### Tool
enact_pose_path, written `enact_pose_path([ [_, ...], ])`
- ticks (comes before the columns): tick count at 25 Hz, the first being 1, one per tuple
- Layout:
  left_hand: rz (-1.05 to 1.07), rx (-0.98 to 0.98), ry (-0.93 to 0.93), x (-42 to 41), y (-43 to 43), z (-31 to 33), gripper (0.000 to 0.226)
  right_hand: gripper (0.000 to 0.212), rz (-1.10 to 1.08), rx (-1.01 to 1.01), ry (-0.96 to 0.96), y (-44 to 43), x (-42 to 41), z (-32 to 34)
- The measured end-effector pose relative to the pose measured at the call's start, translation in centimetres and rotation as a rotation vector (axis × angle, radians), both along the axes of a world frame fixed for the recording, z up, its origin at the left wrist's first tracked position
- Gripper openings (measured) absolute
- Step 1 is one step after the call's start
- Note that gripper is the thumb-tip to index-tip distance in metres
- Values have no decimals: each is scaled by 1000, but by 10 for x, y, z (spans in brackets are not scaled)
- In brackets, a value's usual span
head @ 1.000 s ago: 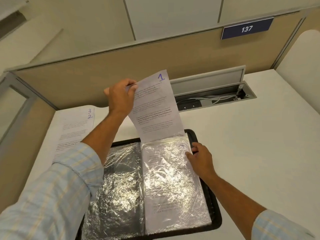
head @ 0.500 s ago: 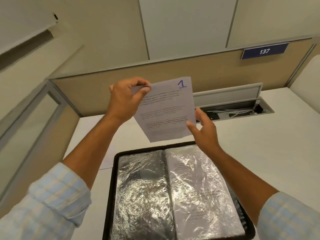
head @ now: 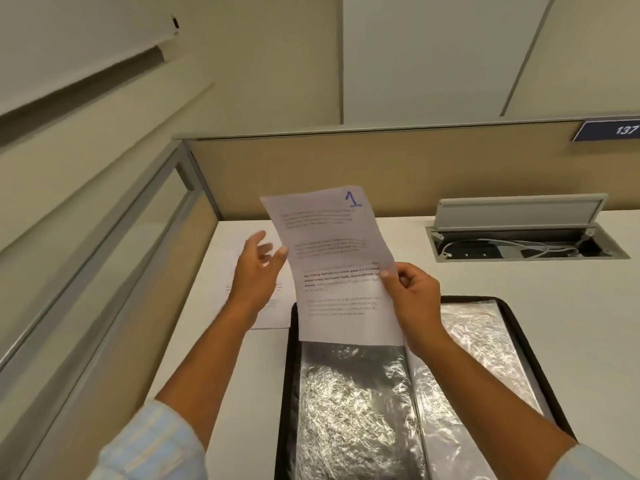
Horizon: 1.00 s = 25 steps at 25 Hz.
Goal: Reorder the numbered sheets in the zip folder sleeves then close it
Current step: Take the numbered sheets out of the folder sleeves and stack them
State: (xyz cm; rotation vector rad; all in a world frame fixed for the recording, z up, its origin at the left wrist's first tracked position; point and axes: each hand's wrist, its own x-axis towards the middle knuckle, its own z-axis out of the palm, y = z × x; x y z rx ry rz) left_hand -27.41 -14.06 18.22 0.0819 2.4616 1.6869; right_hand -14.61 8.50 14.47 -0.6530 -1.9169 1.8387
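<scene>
Right hand (head: 412, 299) now pinching sheet 1 (head: 339, 265), left hand (head: 258, 271) opened

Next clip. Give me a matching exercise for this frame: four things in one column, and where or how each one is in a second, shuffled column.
Things:
1. sheet marked 1
2. zip folder
3. loose paper
4. cable hatch

States:
A. lid raised, cables inside
B. lying open on the desk
C. held up by the right hand
D. flat on the desk, left of the folder

Pairs: 1-C, 2-B, 3-D, 4-A
</scene>
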Motion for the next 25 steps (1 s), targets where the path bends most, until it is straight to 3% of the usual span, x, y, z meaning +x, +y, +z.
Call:
enact_pose_path([
  [2, -32, 3, -241, 8, -28, -36, 59, 10, 17, -83, -62, -23, -8, -12],
  [4, -34, 59, -339, 12, -58, -68, 44, 10, 56, -137, -131, -48, -16, -27],
  [6, 26, 94, -337, 11, -83, -87, 25, 11, 104, -180, -201, -73, -23, -45],
  [12, 225, -23, -311, -19, -135, -123, 25, 16, 163, -136, -402, -126, -48, -94],
  [16, 268, -116, -314, -48, -159, -150, 14, 4, 122, 11, -503, -141, -79, -112],
  [25, 295, -299, -261, -120, -154, -178, 18, 12, 182, 316, -618, -144, -152, -129],
])
